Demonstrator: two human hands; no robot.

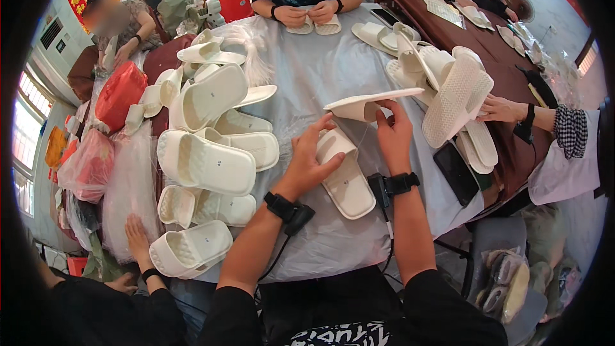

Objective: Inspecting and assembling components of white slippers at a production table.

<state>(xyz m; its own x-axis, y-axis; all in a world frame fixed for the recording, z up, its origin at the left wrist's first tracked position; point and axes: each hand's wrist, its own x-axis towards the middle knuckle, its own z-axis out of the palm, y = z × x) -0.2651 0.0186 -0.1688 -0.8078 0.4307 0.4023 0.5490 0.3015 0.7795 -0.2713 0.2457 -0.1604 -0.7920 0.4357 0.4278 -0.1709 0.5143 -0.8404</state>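
A white slipper (374, 97) is raised edge-on above the table, with my right hand (394, 136) closed on its strap side. Below it, a second white slipper (349, 182) rests on the plastic-covered table, toe pointing away. My left hand (309, 161) is beside that lower slipper, fingers apart, its thumb across the strap's left edge. Its index fingertip comes near the raised slipper's left end; whether they touch is unclear. Both my wrists wear black bands with small devices and cables.
A pile of white slippers (211, 160) stands left, another slipper pile (448, 83) right. A black phone (456, 174) lies near the right edge. Across the table, a person's hands (309, 15) handle slippers. Other people's hands reach in at left (136, 237) and right (503, 109).
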